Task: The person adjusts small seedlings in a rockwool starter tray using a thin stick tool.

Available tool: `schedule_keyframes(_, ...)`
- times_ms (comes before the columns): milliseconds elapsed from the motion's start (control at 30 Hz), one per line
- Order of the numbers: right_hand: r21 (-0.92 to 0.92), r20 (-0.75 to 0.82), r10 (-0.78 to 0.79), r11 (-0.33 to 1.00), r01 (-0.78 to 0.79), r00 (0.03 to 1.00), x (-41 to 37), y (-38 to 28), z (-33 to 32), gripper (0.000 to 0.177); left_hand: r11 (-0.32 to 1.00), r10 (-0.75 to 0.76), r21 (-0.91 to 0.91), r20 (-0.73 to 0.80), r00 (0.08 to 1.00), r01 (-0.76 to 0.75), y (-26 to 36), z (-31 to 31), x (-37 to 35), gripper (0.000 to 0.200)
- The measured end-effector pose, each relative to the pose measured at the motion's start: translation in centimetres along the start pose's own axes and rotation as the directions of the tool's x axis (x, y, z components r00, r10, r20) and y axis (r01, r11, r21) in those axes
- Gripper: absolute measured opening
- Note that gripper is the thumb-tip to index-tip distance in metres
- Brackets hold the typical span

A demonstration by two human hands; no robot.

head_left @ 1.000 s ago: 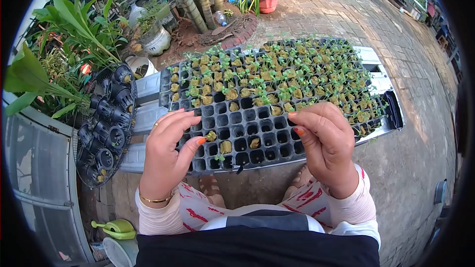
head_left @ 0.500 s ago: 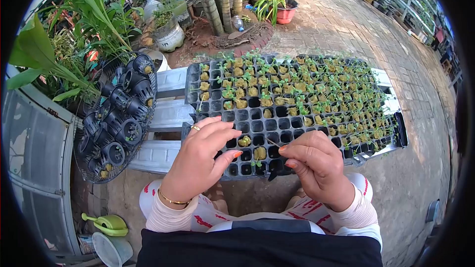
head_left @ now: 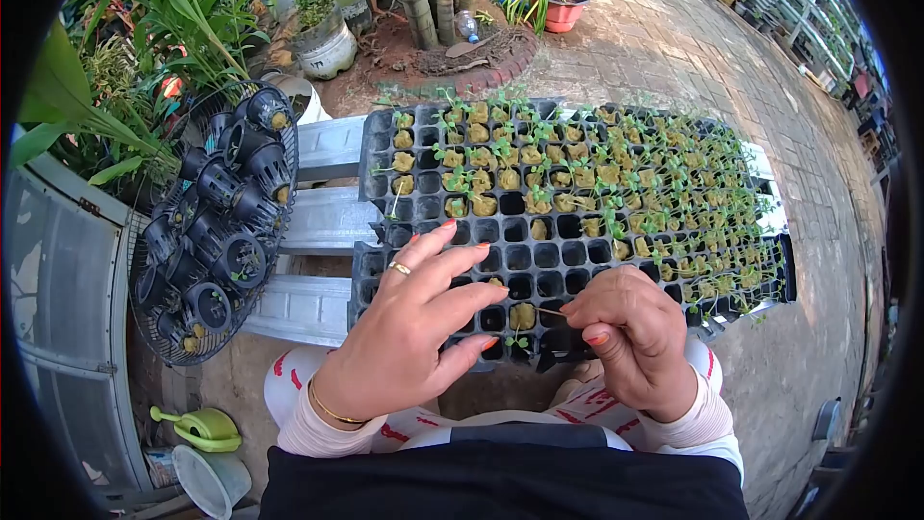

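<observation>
A black seedling tray (head_left: 518, 257) holds rows of tan plugs with small green sprouts, and several cells near its front are dark and bare. My left hand (head_left: 409, 327) rests over the tray's front left part, its fingers spread and holding nothing. My right hand (head_left: 635, 332) is at the front edge, thumb and forefinger pinched on a thin stick (head_left: 551, 312). The stick's tip points left, close to a tan plug (head_left: 522, 317) with a sprout at its front. Part of another plug shows behind my left fingertips.
A wire basket (head_left: 144, 313) with black net pots (head_left: 243, 258) stands left of the tray. Under the tray is a silver slatted bench (head_left: 332, 221). A green watering can (head_left: 207, 429) and a pale bucket (head_left: 212, 480) are at the lower left. Potted plants and trunks stand behind.
My left hand has moved a little right and down, now covering most of the yellowish plug seen before. My right hand has shifted slightly right and down with the stick. The camera view has shifted somewhat.
</observation>
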State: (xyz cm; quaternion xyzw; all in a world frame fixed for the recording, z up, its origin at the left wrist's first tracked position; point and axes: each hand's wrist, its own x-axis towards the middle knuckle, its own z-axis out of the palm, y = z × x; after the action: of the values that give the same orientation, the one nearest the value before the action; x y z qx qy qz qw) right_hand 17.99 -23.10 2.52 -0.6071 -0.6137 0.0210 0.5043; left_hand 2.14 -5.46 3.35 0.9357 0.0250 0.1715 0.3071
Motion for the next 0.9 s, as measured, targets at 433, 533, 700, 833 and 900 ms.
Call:
schedule_keyframes(433,0.018,0.04,0.039,0.999,-0.04,0.998,0.39,0.8,-0.21,0.006,0.999,0.013,0.028,0.189,0.982,-0.018,0.4,0.41,0.54,0.038)
schedule_keyframes(533,0.034,0.05,0.034,0.999,-0.036,0.998,0.56,0.77,-0.14,0.007,0.999,0.011,0.03,0.193,0.981,-0.017,0.38,0.27,0.68,0.037)
schedule_keyframes(700,0.026,0.111,0.021,0.999,-0.025,0.994,0.74,0.53,-0.09,0.008,1.0,0.019,0.011,0.184,0.983,-0.021,0.28,0.28,0.72,0.037)
schedule_keyframes(833,0.023,0.134,0.05,0.998,-0.054,0.99,0.71,0.31,-0.11,0.01,1.0,0.022,0.016,0.19,0.982,-0.025,0.24,0.49,0.67,0.037)
schedule_keyframes(900,0.018,0.152,0.026,0.999,-0.029,0.988,0.57,0.45,0.03,0.014,0.999,0.022,0.031,0.196,0.98,-0.029,0.26,0.52,0.67,0.036)
